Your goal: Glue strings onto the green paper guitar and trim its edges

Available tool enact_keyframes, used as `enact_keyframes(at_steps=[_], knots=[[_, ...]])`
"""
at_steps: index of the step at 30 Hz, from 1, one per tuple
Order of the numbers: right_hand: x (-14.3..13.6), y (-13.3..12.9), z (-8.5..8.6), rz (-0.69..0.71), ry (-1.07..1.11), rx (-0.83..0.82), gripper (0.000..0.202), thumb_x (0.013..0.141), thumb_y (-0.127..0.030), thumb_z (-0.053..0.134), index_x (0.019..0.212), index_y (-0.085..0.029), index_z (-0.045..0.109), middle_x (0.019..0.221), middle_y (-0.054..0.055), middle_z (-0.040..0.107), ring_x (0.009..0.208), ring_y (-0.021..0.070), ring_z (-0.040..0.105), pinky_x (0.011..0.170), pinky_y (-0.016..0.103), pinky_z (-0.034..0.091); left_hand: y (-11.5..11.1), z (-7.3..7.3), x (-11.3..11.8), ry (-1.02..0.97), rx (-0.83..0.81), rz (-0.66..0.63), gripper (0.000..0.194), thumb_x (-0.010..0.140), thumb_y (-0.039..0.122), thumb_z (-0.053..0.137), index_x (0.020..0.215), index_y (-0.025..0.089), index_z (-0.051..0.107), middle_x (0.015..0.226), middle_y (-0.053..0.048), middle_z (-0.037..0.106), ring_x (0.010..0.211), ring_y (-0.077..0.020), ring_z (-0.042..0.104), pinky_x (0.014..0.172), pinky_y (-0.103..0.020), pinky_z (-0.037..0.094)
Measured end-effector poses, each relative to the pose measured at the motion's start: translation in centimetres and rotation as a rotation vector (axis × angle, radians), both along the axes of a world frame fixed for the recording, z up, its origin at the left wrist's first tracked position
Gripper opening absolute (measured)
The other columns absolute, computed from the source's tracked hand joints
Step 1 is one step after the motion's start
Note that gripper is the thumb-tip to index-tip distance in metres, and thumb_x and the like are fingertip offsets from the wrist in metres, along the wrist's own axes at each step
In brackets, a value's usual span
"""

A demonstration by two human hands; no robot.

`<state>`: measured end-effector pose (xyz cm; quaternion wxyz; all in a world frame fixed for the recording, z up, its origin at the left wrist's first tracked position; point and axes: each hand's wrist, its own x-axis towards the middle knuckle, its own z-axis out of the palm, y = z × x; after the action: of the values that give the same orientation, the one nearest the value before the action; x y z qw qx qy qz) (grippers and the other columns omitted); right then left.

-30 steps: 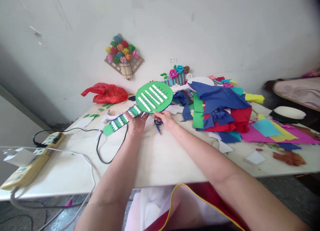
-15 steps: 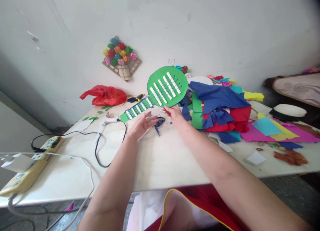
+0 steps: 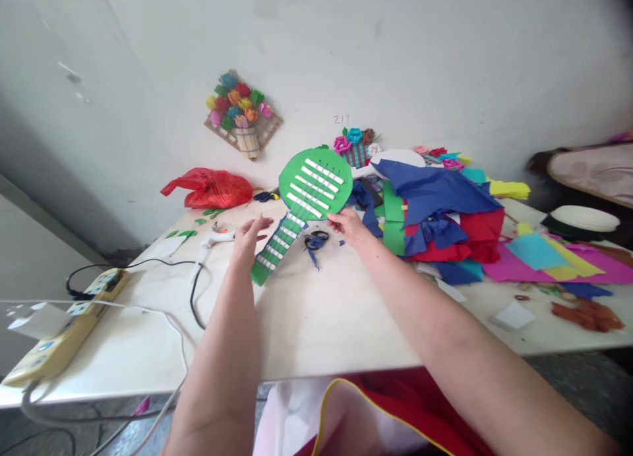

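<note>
A green craft guitar (image 3: 293, 204) with a round body and a straight neck is held up over the table. White strips cross it and thin strings run along its length. My right hand (image 3: 350, 227) pinches the lower right rim of the body. Beside the neck, on its left, my left hand (image 3: 247, 240) has its fingers apart; whether the fingertips touch the edge I cannot tell. Behind and below the guitar lie scissors (image 3: 316, 240) with dark handles and blue scraps. A white glue gun (image 3: 211, 238) rests left of my left hand.
Blue, red and green crepe paper (image 3: 435, 205) is heaped on the right. A red plastic bag (image 3: 212, 188) sits at the back left. A power strip (image 3: 69, 324) with cords occupies the left edge. Paper flowers (image 3: 237, 107) hang on the wall; a white bowl (image 3: 583, 217) stands far right.
The guitar has turned so its neck points more steeply down toward me, and its body has shifted left and slightly down. My left hand has moved left, from below the neck to beside it.
</note>
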<state>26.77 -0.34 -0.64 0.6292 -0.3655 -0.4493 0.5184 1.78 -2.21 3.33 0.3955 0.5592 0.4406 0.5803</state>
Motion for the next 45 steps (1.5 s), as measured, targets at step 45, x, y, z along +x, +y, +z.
enact_keyframes(at_steps=[45], knots=[[-3.4, -2.2, 0.2, -0.323, -1.618, 0.319, 0.027, 0.082, -0.027, 0.047, 0.100, -0.019, 0.065, 0.102, 0.007, 0.066, 0.099, 0.0217, 0.053, 0.085, 0.033, 0.034, 1.2, -4.1, 2.6, -0.373, -0.207, -0.079, 0.042, 0.054, 0.046, 0.077, 0.074, 0.012, 0.064, 0.054, 0.001, 0.061, 0.042, -0.0084, 0.053, 0.044, -0.020, 0.043]])
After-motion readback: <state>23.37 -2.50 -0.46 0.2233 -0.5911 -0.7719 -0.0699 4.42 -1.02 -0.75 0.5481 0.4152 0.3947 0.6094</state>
